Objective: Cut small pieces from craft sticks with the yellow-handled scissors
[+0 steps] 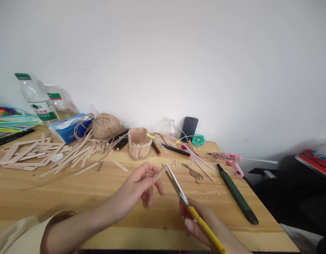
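Note:
Between the thumb and fingers of my left hand (144,181) a flat wooden craft stick (160,172) is pinched, its free end pointing up and right. My right hand (202,222) grips a pair of scissors (178,188) with yellow handles. The scissors' blades are slightly apart and meet the tip of the stick; whether they touch it I cannot tell. Behind the hands stands a small basket (140,150) of wooden sticks with silvery trim. Small cut bits (175,164) lie just beyond the blades, beside a torn brown scrap (194,173).
Loose craft sticks (83,155) and a twine ball (106,126) lie left, near a blue tissue pack (70,128) and plastic bottles (37,98). A pink glue gun (228,160) and a dark green tool (237,195) are right. A phone (189,128) leans on the wall.

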A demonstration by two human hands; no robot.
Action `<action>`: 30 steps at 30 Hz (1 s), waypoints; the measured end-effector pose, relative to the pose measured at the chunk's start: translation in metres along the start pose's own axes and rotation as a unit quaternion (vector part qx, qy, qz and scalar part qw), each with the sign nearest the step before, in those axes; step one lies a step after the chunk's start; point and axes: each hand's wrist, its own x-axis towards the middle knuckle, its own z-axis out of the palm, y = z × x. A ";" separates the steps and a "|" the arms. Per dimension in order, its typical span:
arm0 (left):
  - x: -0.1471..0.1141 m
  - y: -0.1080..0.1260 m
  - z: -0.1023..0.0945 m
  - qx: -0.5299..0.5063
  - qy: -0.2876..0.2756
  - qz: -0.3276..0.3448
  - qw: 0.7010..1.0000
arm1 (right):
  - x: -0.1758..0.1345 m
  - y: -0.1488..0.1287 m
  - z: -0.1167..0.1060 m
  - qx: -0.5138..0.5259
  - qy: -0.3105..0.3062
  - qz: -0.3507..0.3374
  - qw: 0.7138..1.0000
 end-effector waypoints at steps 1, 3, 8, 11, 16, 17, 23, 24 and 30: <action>-0.003 -0.003 0.004 0.007 -0.001 0.007 1.000 | -0.003 0.000 0.001 -0.027 0.000 0.001 1.000; -0.009 -0.007 0.011 0.024 -0.008 0.020 0.999 | -0.009 0.000 0.002 -0.076 0.008 0.007 0.997; -0.022 -0.013 0.022 0.069 -0.032 0.030 0.997 | -0.016 -0.001 0.007 -0.164 0.049 -0.013 0.985; -0.024 -0.017 0.023 0.091 -0.016 0.054 0.994 | -0.014 0.000 0.012 -0.199 0.053 -0.005 0.979; -0.023 -0.024 0.022 0.103 -0.003 0.084 0.991 | -0.008 0.002 0.016 -0.225 0.051 0.027 0.973; -0.023 -0.025 0.022 0.099 -0.005 0.083 0.992 | -0.008 0.001 0.016 -0.225 0.053 0.029 0.973; -0.026 -0.031 0.021 0.047 -0.040 0.071 0.996 | -0.011 -0.006 0.016 -0.239 0.078 0.028 0.967; -0.026 -0.031 0.021 0.044 -0.044 0.069 0.996 | -0.013 -0.007 0.016 -0.242 0.080 0.024 0.967; -0.027 -0.029 0.023 0.072 -0.052 0.084 0.993 | -0.021 -0.010 0.012 -0.218 0.061 0.004 0.974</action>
